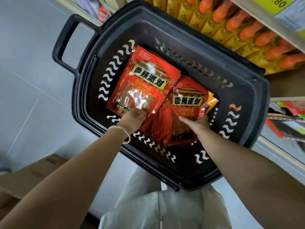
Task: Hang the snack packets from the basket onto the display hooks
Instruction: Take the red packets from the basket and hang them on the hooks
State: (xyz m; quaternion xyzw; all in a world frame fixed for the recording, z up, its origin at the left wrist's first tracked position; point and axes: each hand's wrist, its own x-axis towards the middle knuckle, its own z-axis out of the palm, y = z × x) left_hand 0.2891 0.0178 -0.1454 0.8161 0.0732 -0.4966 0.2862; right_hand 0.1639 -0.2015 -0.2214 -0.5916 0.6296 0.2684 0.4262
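Dark plastic basket (pixel 244 103) observed from above, standing on a grey floor (pixel 33 63) beside shelving, its handle (pixel 66 42) at the upper left. The task items lie inside the basket: a left red packet (pixel 142 81) with a clear window and yellow-framed lettering, and a right red packet (pixel 188 101) of the same design. The right edge of the left one overlaps the top corner of the right one. Beneath and between them lies a stack of further red packets (pixel 160 128), and an orange packet (pixel 212 103) shows at the far right, partly covered. Left hand (pixel 132 119) is at the lower edge of the left red packet, fingers curled over that edge and gripping it; a bracelet (pixel 123 132) sits on that wrist. Right hand (pixel 198 124) holds the lower edge of the right red packet, thumb laid flat on the packet's face and the other fingers hidden underneath. Both forearms reach into the basket from the near side. Whether either packet is lifted clear of the stack cannot be determined. Bottles with orange caps (pixel 239 27) fill the shelf at the upper right, under a yellow price tag (pixel 270 4). A cardboard box (pixel 33 172) stands at the lower left. Light trousers (pixel 165 205) are visible at the bottom edge.
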